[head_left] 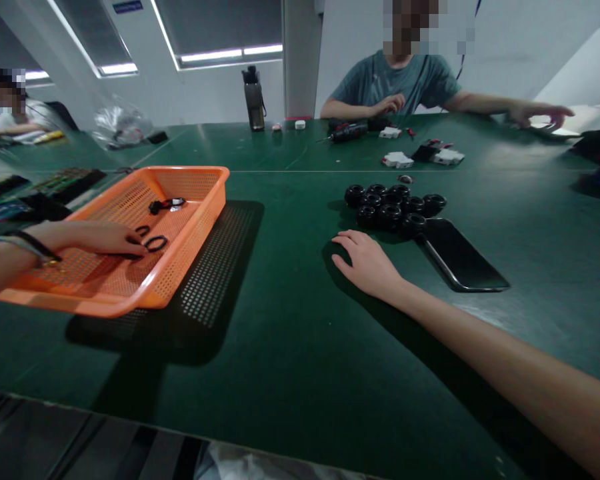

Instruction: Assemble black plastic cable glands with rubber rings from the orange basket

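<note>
Inside the orange mesh basket (200, 220), the left hand (97, 238) lies low with fingers extended, its fingertips (139, 249) touching a black rubber ring (156, 243) on the basket floor; whether they pinch it cannot be told. Another ring part (166, 204) lies farther back. The right hand (367, 263) rests flat and spread on the green table (290, 333), just beside a cluster of small black wheels (394, 203) and a dark smartphone (461, 257).
</note>
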The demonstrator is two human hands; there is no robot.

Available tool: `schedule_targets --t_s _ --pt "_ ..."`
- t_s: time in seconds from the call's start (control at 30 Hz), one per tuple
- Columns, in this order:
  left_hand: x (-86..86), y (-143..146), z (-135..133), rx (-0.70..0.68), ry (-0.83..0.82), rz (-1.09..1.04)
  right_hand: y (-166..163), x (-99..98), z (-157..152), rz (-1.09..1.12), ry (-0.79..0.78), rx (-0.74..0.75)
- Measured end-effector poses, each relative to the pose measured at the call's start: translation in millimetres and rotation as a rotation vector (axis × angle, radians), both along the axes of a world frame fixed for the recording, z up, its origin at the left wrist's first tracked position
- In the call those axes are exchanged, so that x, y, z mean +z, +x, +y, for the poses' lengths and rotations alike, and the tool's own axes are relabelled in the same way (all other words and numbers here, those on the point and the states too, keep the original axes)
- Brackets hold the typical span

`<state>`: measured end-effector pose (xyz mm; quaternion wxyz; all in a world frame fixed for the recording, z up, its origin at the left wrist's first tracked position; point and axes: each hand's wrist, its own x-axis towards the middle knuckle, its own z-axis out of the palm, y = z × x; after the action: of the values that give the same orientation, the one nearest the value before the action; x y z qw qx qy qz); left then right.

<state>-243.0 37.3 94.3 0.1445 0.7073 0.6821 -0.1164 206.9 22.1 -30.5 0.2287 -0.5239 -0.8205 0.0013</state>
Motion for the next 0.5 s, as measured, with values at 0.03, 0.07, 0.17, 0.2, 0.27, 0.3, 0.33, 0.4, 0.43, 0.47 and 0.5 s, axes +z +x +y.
schedule_targets --t_s 0.03,0.07,0.17,0.2,0.27,0.3,0.33,0.4,0.43,0.47,0.5 --pt "8.1 8.4 1.6 0.036 -0.054 0.073 0.1 -0.2 0.3 -0.002 0.002 0.0" --pt "18.0 18.1 3.8 0.048 -0.008 0.139 0.2 -0.4 0.5 -0.003 0.004 0.002" --pt "46.6 56.0 6.3 0.099 0.341 0.223 1.1 -0.3 1.0 0.004 0.011 0.012" --pt "52.1 71.6 3.8 0.083 0.436 0.198 1.3 -0.1 1.2 0.008 0.013 0.015" --pt "53.3 106.6 -6.6 -0.055 0.523 0.15 1.1 0.4 1.2 0.009 0.014 0.015" --pt "49.5 125.2 -13.5 -0.165 0.51 0.149 0.8 0.6 1.2 0.005 0.011 0.014" --pt "43.3 143.9 -20.5 -0.267 0.475 0.159 0.2 0.8 1.2 -0.001 0.009 0.012" --pt "27.6 180.1 -32.0 -0.451 0.374 0.181 -1.2 1.3 1.1 -0.004 0.005 0.01" --pt "19.4 196.9 -35.1 -0.55 0.304 0.19 -1.9 1.5 1.1 0.001 0.006 0.006" --pt "11.8 212.5 -35.9 -0.622 0.262 0.2 -2.6 1.9 1.0 0.004 0.007 0.007" --pt "4.8 226.7 -34.2 -0.684 0.231 0.208 -3.1 2.4 0.9 0.006 0.005 0.007"
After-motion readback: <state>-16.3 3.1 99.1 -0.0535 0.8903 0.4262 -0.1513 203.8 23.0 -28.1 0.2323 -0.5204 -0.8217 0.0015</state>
